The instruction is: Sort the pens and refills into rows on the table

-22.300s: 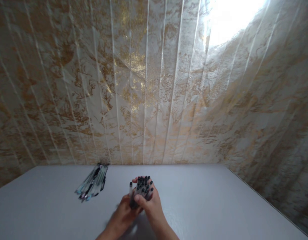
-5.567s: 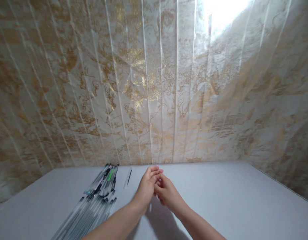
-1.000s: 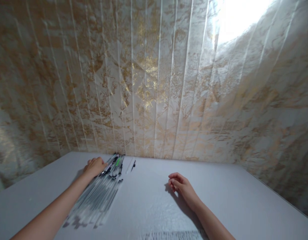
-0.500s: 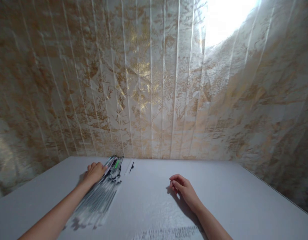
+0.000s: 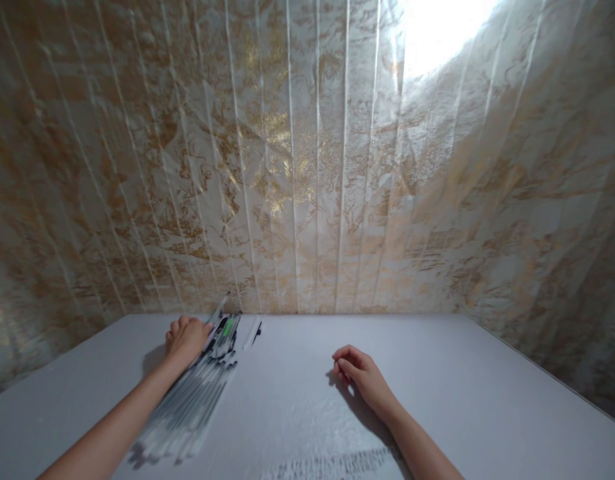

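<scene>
My left hand (image 5: 187,339) is closed around a slim, clear, pen-like stick (image 5: 220,308), whose far end tilts up past the table's back edge. Beneath and beside that hand lies a spread of pens (image 5: 192,393), clear and grey with dark ends, laid roughly parallel; the hand and forearm cover part of them. Among those at the far end, one bears a bright green patch (image 5: 228,326). My right hand (image 5: 360,373) hovers low over the table at the right of centre, its fingers loosely curled together and nothing visible in them.
A clear tube (image 5: 248,335) and a small black piece (image 5: 258,331) lie just right of the pens. Near the front edge is a clear sheet with dark marks (image 5: 332,463). A patterned, shiny curtain (image 5: 317,200) hangs behind the white table (image 5: 437,373).
My left hand has lifted slightly, raising one stick's far end above the others. My right hand keeps its curled pose. The view has shifted a little.
</scene>
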Demonstrator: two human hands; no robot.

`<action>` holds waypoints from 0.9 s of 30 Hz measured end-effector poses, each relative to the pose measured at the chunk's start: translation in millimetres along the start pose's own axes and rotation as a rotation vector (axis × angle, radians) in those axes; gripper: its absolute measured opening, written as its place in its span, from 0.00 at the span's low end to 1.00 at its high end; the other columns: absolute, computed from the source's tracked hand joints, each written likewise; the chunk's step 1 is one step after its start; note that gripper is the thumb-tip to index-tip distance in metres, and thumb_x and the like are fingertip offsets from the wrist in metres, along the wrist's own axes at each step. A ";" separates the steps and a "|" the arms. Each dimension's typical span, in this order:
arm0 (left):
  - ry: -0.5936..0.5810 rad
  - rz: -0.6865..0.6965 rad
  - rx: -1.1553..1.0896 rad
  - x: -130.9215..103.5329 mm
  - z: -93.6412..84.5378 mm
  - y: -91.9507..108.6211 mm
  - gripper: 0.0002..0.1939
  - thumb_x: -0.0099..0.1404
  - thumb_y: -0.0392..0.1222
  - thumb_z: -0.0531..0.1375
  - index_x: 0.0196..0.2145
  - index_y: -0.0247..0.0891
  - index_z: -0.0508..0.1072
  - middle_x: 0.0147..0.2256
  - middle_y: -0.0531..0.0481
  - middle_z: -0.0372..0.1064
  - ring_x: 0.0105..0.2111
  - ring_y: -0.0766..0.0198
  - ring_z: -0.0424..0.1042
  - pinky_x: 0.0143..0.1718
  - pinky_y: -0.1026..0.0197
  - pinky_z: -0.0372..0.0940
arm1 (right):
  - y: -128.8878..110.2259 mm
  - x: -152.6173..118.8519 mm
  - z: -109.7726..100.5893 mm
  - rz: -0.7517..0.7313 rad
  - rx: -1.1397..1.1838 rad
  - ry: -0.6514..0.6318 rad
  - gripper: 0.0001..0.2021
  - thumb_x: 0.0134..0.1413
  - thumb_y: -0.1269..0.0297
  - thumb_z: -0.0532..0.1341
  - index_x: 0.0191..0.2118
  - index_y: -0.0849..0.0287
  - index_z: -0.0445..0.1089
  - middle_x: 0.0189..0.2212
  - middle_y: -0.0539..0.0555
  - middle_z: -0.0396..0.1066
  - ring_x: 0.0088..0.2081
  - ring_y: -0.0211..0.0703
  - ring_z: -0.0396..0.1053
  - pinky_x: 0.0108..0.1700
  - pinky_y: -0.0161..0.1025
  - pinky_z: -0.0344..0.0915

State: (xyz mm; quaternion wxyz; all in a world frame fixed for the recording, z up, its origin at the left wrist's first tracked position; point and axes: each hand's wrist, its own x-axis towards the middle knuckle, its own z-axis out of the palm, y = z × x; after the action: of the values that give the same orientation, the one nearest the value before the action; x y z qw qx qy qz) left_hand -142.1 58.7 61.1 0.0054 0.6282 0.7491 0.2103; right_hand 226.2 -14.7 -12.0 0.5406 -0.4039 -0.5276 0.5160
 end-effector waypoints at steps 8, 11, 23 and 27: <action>-0.324 0.411 -0.336 -79.7 23.0 102.3 0.06 0.66 0.42 0.49 0.35 0.42 0.63 0.25 0.57 0.69 0.26 0.65 0.70 0.31 0.66 0.61 | -8.1 18.7 6.3 0.138 0.099 0.003 0.24 0.50 0.41 0.60 0.39 0.60 0.70 0.20 0.47 0.63 0.20 0.34 0.56 0.23 0.33 0.53; -0.381 0.471 -0.403 -103.5 45.3 124.6 0.08 0.68 0.38 0.45 0.39 0.41 0.63 0.28 0.55 0.70 0.26 0.65 0.70 0.30 0.66 0.61 | -5.4 27.0 12.1 0.061 -0.035 0.031 0.26 0.48 0.37 0.59 0.33 0.60 0.70 0.15 0.42 0.52 0.18 0.32 0.49 0.21 0.33 0.47; -0.297 0.579 -0.218 -112.4 57.8 122.8 0.09 0.72 0.40 0.47 0.38 0.43 0.66 0.37 0.53 0.69 0.36 0.62 0.73 0.35 0.63 0.61 | -6.2 24.5 18.1 -0.005 -0.382 0.052 0.27 0.54 0.37 0.52 0.20 0.57 0.60 0.17 0.45 0.51 0.22 0.36 0.49 0.24 0.35 0.47; -0.303 0.600 -0.257 -110.0 55.8 118.5 0.11 0.72 0.41 0.48 0.39 0.44 0.69 0.38 0.52 0.67 0.37 0.62 0.73 0.38 0.63 0.62 | -7.5 23.0 14.2 0.014 -0.389 0.037 0.25 0.54 0.39 0.53 0.20 0.56 0.56 0.17 0.44 0.50 0.22 0.35 0.47 0.24 0.34 0.46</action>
State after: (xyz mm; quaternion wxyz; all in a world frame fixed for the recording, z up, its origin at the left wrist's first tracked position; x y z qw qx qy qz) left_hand 7.6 -13.4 20.2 0.1334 0.8383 0.4896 0.1995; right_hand 211.1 5.4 0.6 0.4584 -0.5137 -0.6044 0.4007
